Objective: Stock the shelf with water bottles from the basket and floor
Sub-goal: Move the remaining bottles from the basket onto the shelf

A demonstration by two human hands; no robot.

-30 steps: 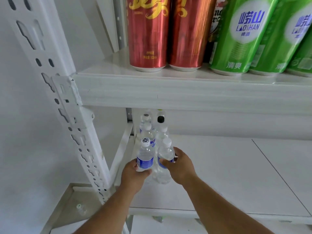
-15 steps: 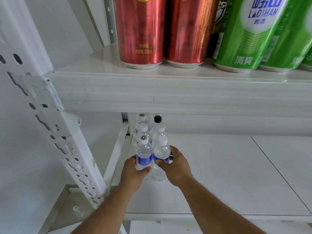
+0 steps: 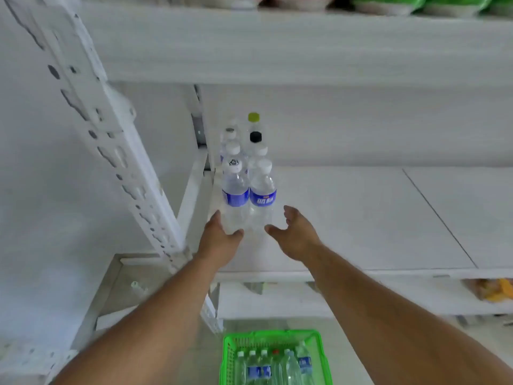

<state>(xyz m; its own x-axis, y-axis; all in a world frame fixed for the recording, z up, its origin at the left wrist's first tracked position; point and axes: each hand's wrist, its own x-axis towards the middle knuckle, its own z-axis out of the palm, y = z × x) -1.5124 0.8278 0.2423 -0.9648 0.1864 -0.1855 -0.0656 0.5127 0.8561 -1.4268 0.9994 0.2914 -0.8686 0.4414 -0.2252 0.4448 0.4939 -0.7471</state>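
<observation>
At the left end of the white shelf [image 3: 347,218], two rows of water bottles run back toward the rear wall. Both front bottles wear blue label bands; the left front bottle [image 3: 235,195] has a dark printed mark on its white cap, and the right front bottle [image 3: 262,194] shows white characters too blurred to read. Behind them stand more clear bottles, one with a black cap [image 3: 255,137] and one with a yellow-green cap [image 3: 253,117]. The left hand [image 3: 220,240] curls its fingers round the lower body of the left front bottle, thumb against its front. The right hand [image 3: 294,232] is spread wide, just beside the right front bottle and apart from it. To the right of the rows, the shelf board lies bare up to its front edge. A slotted white upright [image 3: 111,151] stands close on the left. On the floor below, a green basket [image 3: 230,357] holds several more blue-labelled bottles. An upper shelf board [image 3: 305,45] hangs low overhead.
</observation>
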